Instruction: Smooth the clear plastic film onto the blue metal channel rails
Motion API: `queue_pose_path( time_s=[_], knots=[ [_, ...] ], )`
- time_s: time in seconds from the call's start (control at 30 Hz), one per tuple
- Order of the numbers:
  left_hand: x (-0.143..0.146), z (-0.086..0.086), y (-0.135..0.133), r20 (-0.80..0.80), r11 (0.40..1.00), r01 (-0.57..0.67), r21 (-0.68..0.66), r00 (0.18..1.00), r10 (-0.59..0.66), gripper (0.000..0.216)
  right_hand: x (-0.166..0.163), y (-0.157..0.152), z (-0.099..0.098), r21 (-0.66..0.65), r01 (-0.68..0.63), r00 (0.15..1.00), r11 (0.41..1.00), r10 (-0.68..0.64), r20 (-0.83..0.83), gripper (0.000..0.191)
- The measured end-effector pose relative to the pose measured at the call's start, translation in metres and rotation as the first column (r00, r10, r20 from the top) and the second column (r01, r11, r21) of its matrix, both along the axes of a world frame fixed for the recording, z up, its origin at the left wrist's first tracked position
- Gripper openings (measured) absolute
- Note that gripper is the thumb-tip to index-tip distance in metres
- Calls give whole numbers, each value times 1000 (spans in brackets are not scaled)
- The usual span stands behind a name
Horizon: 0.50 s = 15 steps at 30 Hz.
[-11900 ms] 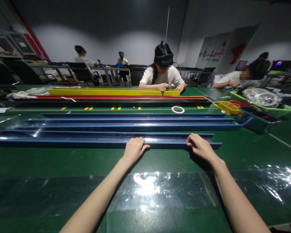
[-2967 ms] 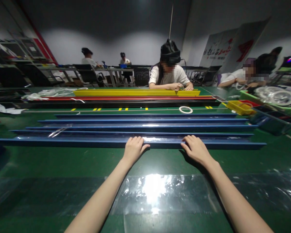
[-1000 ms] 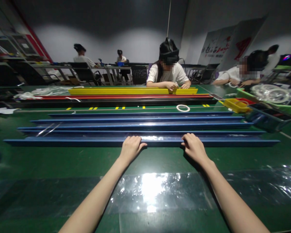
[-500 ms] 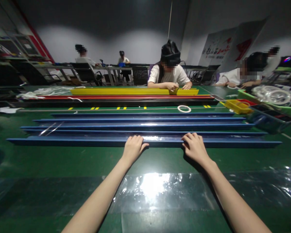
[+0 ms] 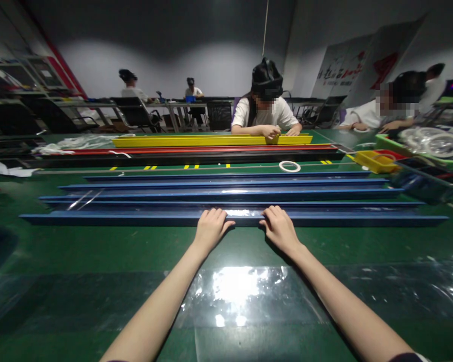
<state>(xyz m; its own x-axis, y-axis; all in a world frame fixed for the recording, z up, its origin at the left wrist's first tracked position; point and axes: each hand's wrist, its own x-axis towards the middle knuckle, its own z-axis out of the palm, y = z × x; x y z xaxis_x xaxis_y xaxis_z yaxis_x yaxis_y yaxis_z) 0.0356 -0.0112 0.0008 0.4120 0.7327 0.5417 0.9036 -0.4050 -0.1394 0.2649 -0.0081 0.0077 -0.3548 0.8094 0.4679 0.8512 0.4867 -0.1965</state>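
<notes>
Nearest to me lies a long blue channel [image 5: 117, 220] with raised side walls, running left to right. My left hand [image 5: 210, 229] grips its near wall, fingers hooked over the top and thumb along the outer face. A short way to the right, my right hand [image 5: 281, 227] holds the same wall in the same way. Clear shiny film shows inside the channel between my hands. Just behind lies a second blue channel [image 5: 332, 193], parallel to the first, with clear strips near its left end. Flat on the table before me is a clear plastic sheet [image 5: 147, 296].
Red and black strips [image 5: 211, 155] and a yellow channel [image 5: 196, 141] lie farther back, where a co-worker's hands [image 5: 274, 131] rest. A white tape ring [image 5: 289, 166] lies nearer. Right are a yellow tray [image 5: 373, 162], a clear bin [image 5: 430, 183] and a green crate [image 5: 385, 143].
My right hand has slid left along the channel's near wall, closer to my left hand. My left hand keeps its place on the wall. The view has shifted slightly.
</notes>
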Motion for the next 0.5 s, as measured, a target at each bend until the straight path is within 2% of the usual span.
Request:
queue_pose_path(
  time_s=[0.13, 0.23, 0.37, 0.5],
  knots=[
    [-2, 0, 0, 51, 999, 38, -7, 998, -37, 36, 12, 1, 2, 3, 4, 1000, 1000, -5, 4, 5],
    [-3, 0, -1, 71, 1000, 16, 4, 997, -17, 37, 31, 1, 2, -9, 41, 999, 999, -41, 4, 5],
    [-2, 0, 0, 48, 1000, 1, -10, 999, -1, 36, 59, 0, 1, -24, 124, 992, 992, -124, 21, 4],
    [-2, -1, 0, 24, 1000, 15, -14, 1000, -14, 37, 70, 0, 0, -30, 162, 986, 986, -161, 40, 3]
  ],
)
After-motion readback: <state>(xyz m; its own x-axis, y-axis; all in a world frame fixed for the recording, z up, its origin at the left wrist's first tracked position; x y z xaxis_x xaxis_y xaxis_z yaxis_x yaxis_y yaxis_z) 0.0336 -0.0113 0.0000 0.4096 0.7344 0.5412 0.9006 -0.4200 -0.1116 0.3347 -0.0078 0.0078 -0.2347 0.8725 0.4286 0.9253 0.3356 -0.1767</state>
